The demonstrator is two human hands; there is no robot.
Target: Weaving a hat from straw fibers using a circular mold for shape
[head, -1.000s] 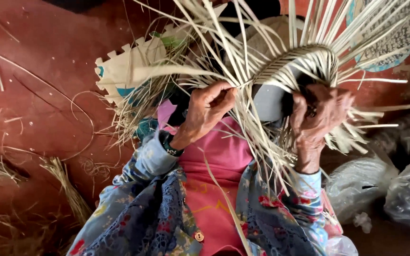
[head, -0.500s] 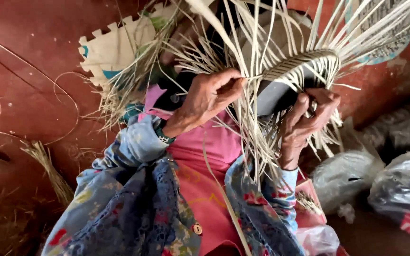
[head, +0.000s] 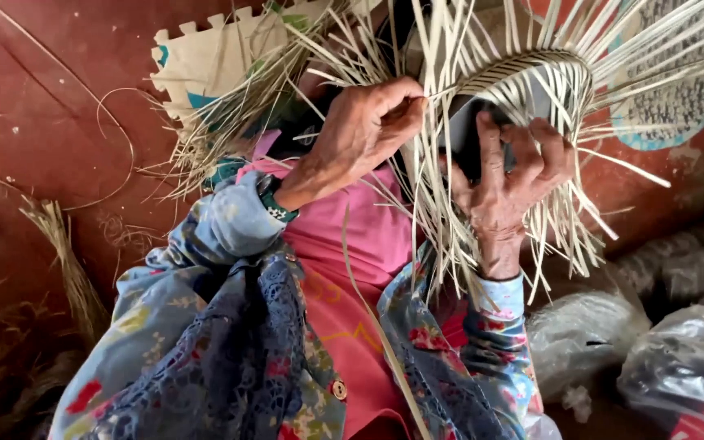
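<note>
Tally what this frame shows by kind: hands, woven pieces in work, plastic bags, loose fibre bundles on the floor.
Hands: 2, left hand and right hand
Woven straw piece: 1
Flat woven fan: 1
Plastic bags: at least 2
Fibre bundle: 1 clear
Total: 7

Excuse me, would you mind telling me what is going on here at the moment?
A person is weaving pale straw by hand. The left hand pinches a few loose strands, while the right hand grips the half-woven straw piece, its unwoven strips fanning outward. Behind it lies a notched foam mat on the red floor, with clear plastic bags at the right.
</note>
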